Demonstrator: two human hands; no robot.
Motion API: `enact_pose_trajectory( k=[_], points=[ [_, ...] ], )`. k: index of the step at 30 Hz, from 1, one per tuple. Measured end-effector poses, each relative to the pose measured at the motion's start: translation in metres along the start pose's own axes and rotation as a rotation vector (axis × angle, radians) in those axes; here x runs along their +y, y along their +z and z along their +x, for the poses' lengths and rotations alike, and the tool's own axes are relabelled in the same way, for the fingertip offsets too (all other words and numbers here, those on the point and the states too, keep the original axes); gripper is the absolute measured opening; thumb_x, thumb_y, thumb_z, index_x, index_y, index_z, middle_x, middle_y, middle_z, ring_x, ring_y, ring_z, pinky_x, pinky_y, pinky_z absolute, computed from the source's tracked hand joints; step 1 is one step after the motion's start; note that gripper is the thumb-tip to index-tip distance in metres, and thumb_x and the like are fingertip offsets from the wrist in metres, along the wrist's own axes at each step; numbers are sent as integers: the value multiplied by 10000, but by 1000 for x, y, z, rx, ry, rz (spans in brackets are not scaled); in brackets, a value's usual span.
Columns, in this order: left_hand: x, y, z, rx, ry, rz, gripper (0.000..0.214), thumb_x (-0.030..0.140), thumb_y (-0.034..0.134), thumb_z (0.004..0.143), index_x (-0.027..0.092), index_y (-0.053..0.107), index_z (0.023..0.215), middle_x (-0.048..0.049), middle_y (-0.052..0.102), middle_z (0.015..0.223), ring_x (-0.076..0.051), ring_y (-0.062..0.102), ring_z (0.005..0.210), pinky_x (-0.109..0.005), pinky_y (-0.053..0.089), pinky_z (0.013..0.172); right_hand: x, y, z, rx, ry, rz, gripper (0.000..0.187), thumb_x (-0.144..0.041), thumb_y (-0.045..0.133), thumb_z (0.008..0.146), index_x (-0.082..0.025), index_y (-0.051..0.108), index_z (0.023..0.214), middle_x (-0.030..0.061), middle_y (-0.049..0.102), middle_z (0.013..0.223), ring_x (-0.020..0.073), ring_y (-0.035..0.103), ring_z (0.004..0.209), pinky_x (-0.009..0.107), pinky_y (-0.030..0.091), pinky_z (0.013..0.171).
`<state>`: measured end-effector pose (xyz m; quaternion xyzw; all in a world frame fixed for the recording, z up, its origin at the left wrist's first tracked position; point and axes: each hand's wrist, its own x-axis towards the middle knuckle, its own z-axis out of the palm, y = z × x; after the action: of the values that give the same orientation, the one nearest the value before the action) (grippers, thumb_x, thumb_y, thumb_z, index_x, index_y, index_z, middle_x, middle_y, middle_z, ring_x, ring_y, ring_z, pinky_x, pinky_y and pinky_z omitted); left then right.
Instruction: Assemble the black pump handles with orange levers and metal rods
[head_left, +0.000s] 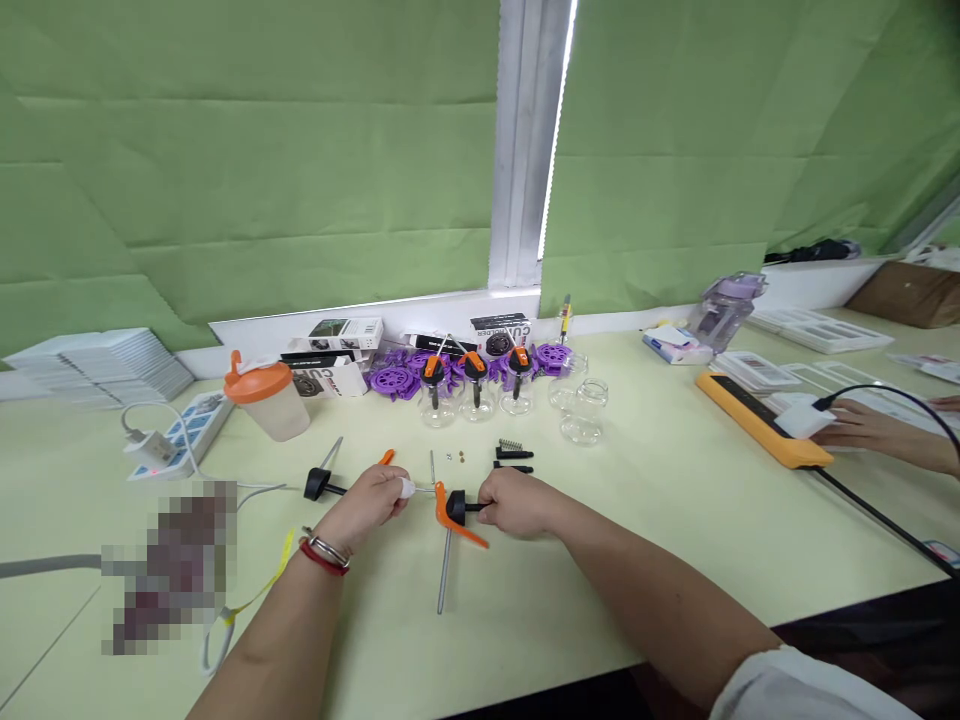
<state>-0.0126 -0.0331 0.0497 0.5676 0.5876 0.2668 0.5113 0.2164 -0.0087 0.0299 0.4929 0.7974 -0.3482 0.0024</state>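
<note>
Fingers of the left hand [366, 508] are curled tight round a slim white-handled tool [407, 488]; those of the right hand [517, 502] are closed on the black tube [475, 507] of a black lid [456, 509]; between the hands an orange lever [466, 534] lies against that lid, with the tool's shaft pointed at it; whether the tip is seated cannot be told.

All of this sits over the pale table [600, 610]; toward its back three clear jars [486, 406] wear black and orange tops [473, 366] and look finished; at least one more jar [581, 429] stands lidless to their right; the lid in hand seems partly put together, its long metal rod [444, 580] slanting toward the near edge.

Left of the left hand lies a second black lid [318, 484], with a rod [331, 453] slanting up beside it; a second orange lever [386, 457] shows partly behind the hand; this set looks still to be done; two black pieces [516, 454] lie just beyond the right hand, a spring [511, 445] by the farther one; a short pin [432, 466] and some tiny bits [462, 457], too small to name, remain loose and apparently unfitted.
</note>
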Motion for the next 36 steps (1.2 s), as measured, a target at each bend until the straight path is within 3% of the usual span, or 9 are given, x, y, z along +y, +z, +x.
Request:
enact_pose_trajectory(
  k=[10,14,16,22,24,26,30,32,36],
  points=[
    [-2,9,1,-66,-55,-25,173,253,468,638,192,404,490,46,359,484,-89,280,452,-237,193,464,-1,-7,-9,116,-87,-126,290,-457,675,719,-180,634,645,32,558,635,156,506,608,264,275,526],
    [-6,10,2,-158,-32,9,184,273,498,655,185,449,501,40,398,501,-88,296,458,-235,199,466,-13,-2,-12,283,-256,-47,366,-456,565,821,-185,644,1054,93,612,1060,211,562,925,274,373,701],
    [-6,10,2,-181,-16,28,181,281,507,659,183,471,510,39,407,499,-87,293,454,-237,201,467,-19,5,-11,314,-325,-11,394,-422,500,871,-184,589,1172,105,593,1139,216,538,1021,279,373,776],
    [-4,3,0,-198,-3,90,155,269,504,634,177,499,509,38,393,476,-85,280,440,-238,199,464,-19,16,-3,238,-234,24,239,-334,474,876,-172,646,835,35,636,760,146,539,714,239,318,574],
    [-3,-1,0,-108,0,157,177,271,487,661,177,499,511,29,400,475,-96,315,442,-242,226,470,-14,15,0,249,-199,90,224,-300,464,875,-172,639,819,26,636,757,130,528,687,226,313,555],
    [-3,-1,1,103,24,333,227,285,458,724,180,501,527,13,427,487,-122,386,466,-250,270,489,-10,15,1,245,-195,144,226,-292,457,877,-171,636,812,23,635,753,121,523,671,218,319,547],
    [-3,13,10,500,42,958,285,247,381,810,166,609,658,-77,612,734,-210,570,636,-284,345,538,-8,16,2,231,-243,174,222,-306,473,870,-171,626,783,17,630,727,116,518,642,218,329,543],
    [-4,24,16,508,50,1156,297,196,375,808,145,658,734,-115,641,862,-236,613,711,-302,382,573,-8,17,1,233,-244,180,224,-315,475,868,-175,626,780,12,625,713,115,513,628,220,331,536],
    [-9,40,26,443,83,1297,288,129,402,774,114,688,803,-145,647,844,-261,632,776,-325,417,625,-5,18,4,232,-222,214,206,-327,501,850,-182,638,798,10,621,707,118,510,617,222,343,531]
  ],
)
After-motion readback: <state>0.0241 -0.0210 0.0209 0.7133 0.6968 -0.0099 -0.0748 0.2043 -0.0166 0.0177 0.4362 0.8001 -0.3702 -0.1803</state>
